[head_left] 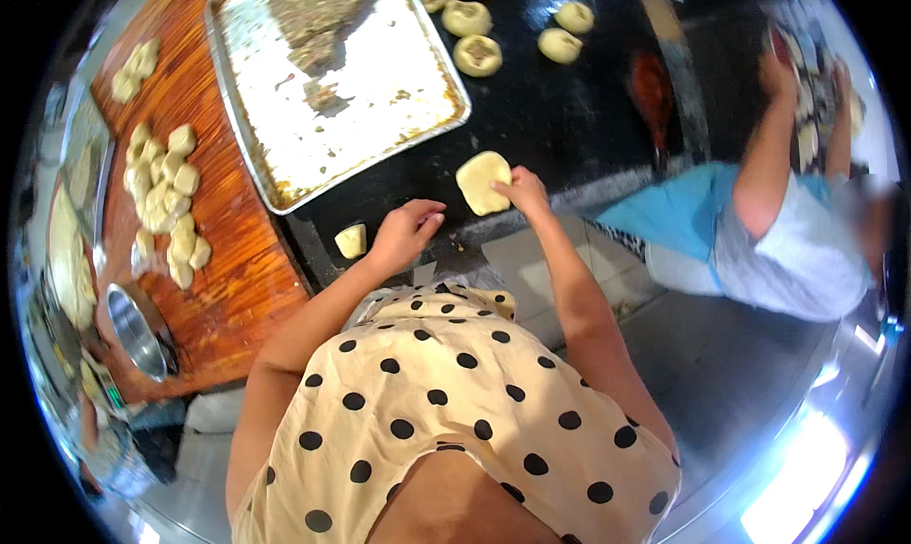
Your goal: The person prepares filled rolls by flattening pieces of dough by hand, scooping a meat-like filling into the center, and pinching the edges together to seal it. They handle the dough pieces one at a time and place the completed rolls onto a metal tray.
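My right hand [522, 191] pinches the right edge of a flattened, pale dough square [477, 176] on the black work surface [569, 117]. Just left of it, my left hand [406, 229] is over the black surface, fingers loosely bent and apart from the thumb, holding nothing. A small cut dough piece [350, 241] lies left of that hand. Above both hands is a metal tray [361, 93] with a mound of brown crumbly filling [313, 22]. At the top, several round dough buns [477, 56] sit on the black surface, some with filling showing.
A wooden board [228, 307] at left carries several dough pieces [171, 183] and a steel bowl [138, 326]. A reddish-brown utensil [652, 98] lies at upper right. A co-worker [759, 250] in light clothing works at the right, both hands raised. Another person [119, 449] shows at lower left.
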